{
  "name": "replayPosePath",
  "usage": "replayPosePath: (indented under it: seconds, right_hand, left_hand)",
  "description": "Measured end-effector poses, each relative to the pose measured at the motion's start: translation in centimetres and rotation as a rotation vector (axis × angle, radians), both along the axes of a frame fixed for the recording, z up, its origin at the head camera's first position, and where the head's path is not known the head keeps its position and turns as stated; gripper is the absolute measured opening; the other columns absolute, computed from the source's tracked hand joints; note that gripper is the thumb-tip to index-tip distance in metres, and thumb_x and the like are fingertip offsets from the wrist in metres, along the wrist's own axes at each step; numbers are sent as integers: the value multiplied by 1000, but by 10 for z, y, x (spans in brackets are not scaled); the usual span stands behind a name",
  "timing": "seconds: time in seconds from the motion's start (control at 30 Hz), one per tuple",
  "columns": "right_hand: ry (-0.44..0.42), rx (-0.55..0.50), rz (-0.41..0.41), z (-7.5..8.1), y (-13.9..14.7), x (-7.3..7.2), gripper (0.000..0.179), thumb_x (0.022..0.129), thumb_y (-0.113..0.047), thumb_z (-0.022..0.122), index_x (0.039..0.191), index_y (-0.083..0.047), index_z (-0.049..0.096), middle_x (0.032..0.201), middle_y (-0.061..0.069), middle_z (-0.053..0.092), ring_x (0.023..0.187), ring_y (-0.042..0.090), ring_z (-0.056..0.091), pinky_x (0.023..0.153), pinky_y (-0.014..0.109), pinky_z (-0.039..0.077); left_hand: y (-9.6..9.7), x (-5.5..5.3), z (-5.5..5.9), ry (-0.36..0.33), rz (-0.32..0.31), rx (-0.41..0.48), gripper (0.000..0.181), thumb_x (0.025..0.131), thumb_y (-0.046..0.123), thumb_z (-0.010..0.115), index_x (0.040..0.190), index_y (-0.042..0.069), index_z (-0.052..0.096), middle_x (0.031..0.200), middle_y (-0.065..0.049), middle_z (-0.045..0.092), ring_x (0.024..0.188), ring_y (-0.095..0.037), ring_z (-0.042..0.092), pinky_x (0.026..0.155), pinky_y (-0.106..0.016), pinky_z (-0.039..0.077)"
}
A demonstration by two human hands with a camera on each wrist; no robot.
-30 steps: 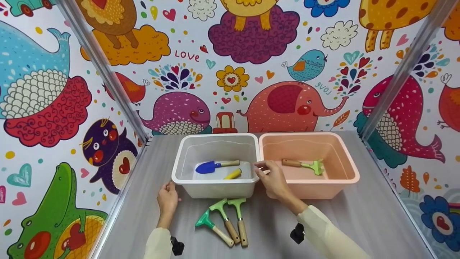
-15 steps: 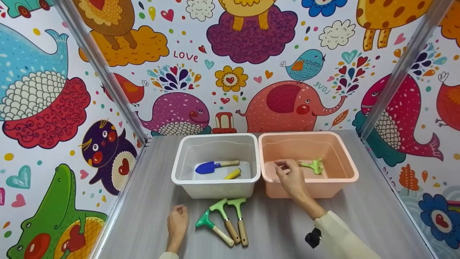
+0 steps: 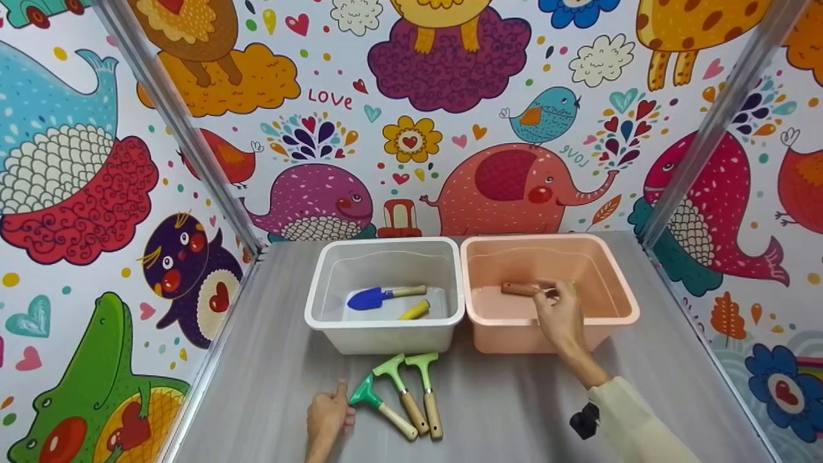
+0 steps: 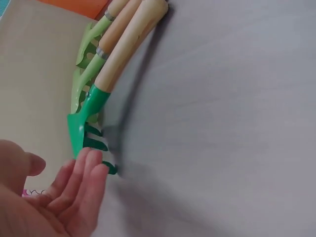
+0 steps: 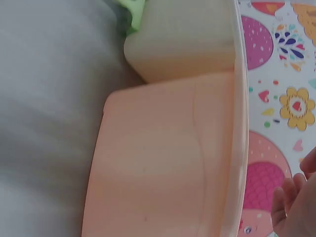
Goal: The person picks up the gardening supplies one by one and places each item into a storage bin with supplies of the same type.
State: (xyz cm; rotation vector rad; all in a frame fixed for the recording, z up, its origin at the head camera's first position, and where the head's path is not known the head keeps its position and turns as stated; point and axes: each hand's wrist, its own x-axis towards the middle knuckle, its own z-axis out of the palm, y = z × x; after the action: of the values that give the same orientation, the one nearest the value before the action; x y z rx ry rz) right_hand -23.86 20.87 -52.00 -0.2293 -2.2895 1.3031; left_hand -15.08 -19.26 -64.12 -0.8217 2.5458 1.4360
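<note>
My left hand (image 3: pixel 328 415) is low over the table, left of a dark green hand rake (image 3: pixel 368 393) with a pale wooden handle. In the left wrist view its fingers (image 4: pixel 89 182) are extended by that rake's tines (image 4: pixel 96 143); contact cannot be told. Two light green rakes (image 3: pixel 415 411) lie just right of it. My right hand (image 3: pixel 560 315) hovers over the peach bin (image 3: pixel 546 337), fingers loosely bent, nothing seen in them. Beneath it lies a rake with a brown handle (image 3: pixel 517 289), its green head mostly hidden by the hand.
Left of the peach bin stands a white bin (image 3: pixel 392 337), rims nearly touching. It contains a blue trowel (image 3: pixel 366 299) and a yellow-handled piece (image 3: pixel 415 310), partly hidden by the front wall. Patterned walls (image 3: pixel 411 180) and metal posts (image 3: pixel 186 128) enclose the grey table (image 3: pixel 257 399).
My right hand has moved right, from the white bin's edge to over the peach bin. The left hand has come down from the white bin's corner to beside the dark green rake.
</note>
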Motion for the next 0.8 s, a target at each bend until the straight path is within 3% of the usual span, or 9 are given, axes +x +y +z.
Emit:
replayPosePath:
  seconds: [0.33,0.53,0.67,0.8]
  right_hand:
    - [-52,29,-62,2,35,2,26,92,-5,56,115,-1,68,112,17,61,99,29,60,71,17,39]
    - [-78,-24,-129,8,56,-1,27,95,-11,58,119,0,66,112,17,61,99,26,58,76,14,40]
    - [-145,-57,-168,13,74,-2,30,97,-12,56,123,1,64,118,18,58,105,26,55,79,19,41]
    - [-196,-69,-186,17,91,-3,35,98,-14,51,129,-1,61,127,18,54,115,29,51,83,25,44]
  left_hand:
    - [10,3,-2,-78,-41,82,49,100,37,47,88,-4,71,64,-4,71,53,-11,65,47,-27,57]
    - [17,5,-7,-100,-12,122,46,96,37,58,85,-7,68,66,-10,71,52,-14,68,48,-27,59]
    - [21,6,-9,-121,16,202,47,95,37,63,94,-10,64,72,-11,73,59,-17,71,52,-31,61]
    - [25,6,-10,-124,56,336,53,94,35,65,110,-16,59,84,-16,74,69,-21,74,59,-35,63]
